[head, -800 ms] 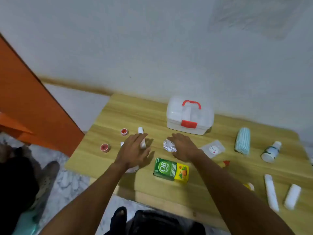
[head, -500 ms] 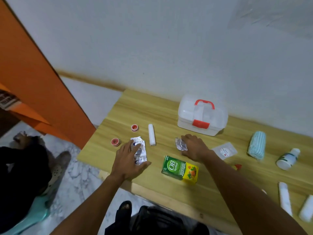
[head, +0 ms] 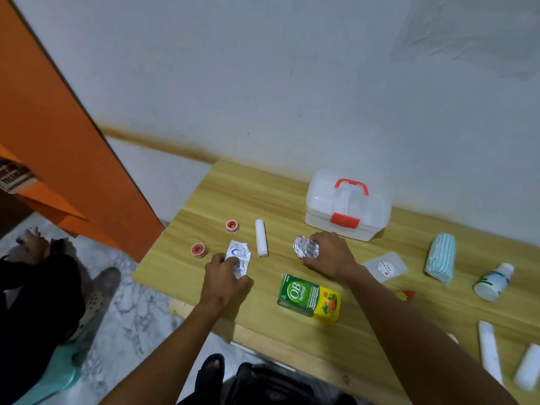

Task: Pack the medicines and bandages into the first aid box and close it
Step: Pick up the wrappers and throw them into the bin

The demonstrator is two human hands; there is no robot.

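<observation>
The white first aid box point(head: 347, 209) with a red handle and latch stands shut at the back of the wooden table point(head: 292, 325). My left hand point(head: 226, 283) pinches a white sachet point(head: 239, 255) lying on the table. My right hand point(head: 330, 257) grips a silver foil pill strip point(head: 305, 247) just in front of the box. A white bandage roll point(head: 261, 237) lies between the two hands. Two small red tape rolls point(head: 199, 249) point(head: 232, 226) sit to the left. A green and yellow medicine carton point(head: 309, 299) lies near the front edge.
To the right lie a clear packet point(head: 385, 266), a striped blue-white bandage roll point(head: 441, 256), a white bottle point(head: 492, 282) and two white rolls point(head: 489, 349) point(head: 527, 366). An orange door point(head: 58, 147) stands left. A seated person's leg and shoe point(head: 96, 290) are beside the table.
My left hand drew back off the white bandage roll and now curls on the white sachet. My right hand stayed on the foil strip. The camera view shifted left.
</observation>
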